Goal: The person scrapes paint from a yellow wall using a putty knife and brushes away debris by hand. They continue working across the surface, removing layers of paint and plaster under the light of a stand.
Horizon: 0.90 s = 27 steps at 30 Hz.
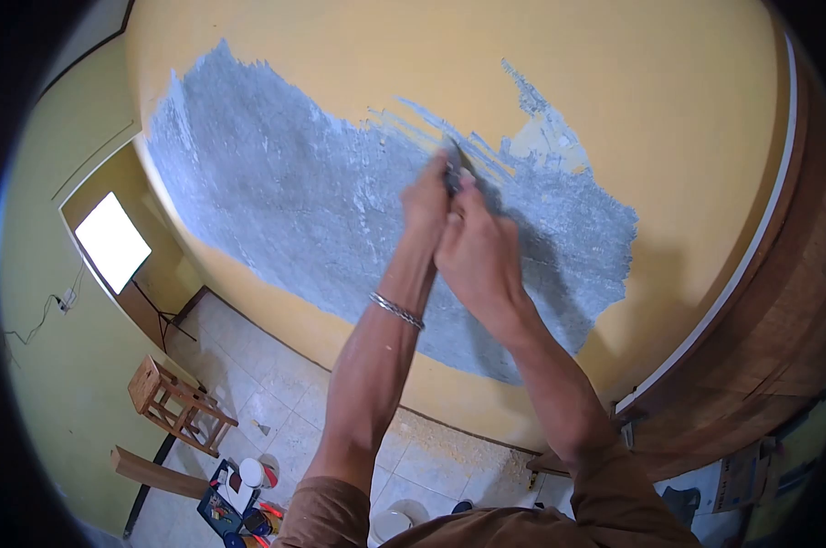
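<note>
Both my hands are raised together against a yellow wall (pixel 668 119), gripping a scraper (pixel 452 160) whose dark, narrow blade points up. My left hand (pixel 425 196), with a metal bracelet at the wrist, is closed at the scraper's left side. Just below and to the right, my right hand (pixel 479 256) wraps round its lower part; the handle is mostly hidden. The blade's tip meets the upper edge of a large grey bared patch (pixel 276 173). Thin grey streaks cut through the yellow paint there, and a ragged pale strip (pixel 550 137) lies to their right.
A lit lamp panel (pixel 113 242) on a stand is at left, above a wooden stool (pixel 171 402). Below are a tool tray (pixel 219 511), a white tub (pixel 252 472) and a wooden plank (pixel 157 473). Paint flakes (pixel 458 447) litter the floor along the wall. Brown wooden panelling (pixel 778 320) stands at right.
</note>
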Tool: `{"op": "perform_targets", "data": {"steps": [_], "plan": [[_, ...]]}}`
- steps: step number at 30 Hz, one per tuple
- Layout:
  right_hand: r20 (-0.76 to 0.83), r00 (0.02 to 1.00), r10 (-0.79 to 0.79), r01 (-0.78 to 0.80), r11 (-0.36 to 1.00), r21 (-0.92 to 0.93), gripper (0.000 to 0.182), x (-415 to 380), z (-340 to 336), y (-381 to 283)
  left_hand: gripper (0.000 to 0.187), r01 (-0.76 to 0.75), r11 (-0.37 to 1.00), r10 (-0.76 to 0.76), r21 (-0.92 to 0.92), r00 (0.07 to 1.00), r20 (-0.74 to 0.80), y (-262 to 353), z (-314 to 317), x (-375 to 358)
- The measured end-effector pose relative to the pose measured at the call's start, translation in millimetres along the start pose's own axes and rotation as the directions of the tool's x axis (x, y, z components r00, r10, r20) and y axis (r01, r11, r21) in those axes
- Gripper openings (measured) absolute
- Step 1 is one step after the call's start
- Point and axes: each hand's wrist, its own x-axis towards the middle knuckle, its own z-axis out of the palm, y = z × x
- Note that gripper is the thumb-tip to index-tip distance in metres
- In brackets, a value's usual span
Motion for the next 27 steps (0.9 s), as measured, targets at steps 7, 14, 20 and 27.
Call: {"op": "perform_targets", "data": {"steps": [7,14,20,27], "plan": [[0.052,0.999,0.016,-0.012,0.997,-0.072,0.034,33.7,24.9,-13.9,0.046,0.052,0.977,-0.05,-0.206,0.999,0.016,54.0,-25.2,16.1],[0.022,0.977,0.211,-0.211,0.977,0.007,0.025,-123.9,-46.2,80.4,0.05,0.433,0.891,-0.406,-0.136,0.895,0.187,-70.0,2.3,-141.2],[-0.194,0.94,0.28,-0.256,0.957,0.137,0.022,-181.3,-157.7,120.5,0.028,-0.117,0.924,0.053,0.364,0.982,0.182,-104.7,10.4,-217.5],[-0.142,0.879,0.455,-0.39,0.858,0.335,0.026,-179.4,-209.6,130.1,0.049,-0.891,0.006,0.427,0.454,0.413,0.804,-63.6,63.4,-193.1]]}}
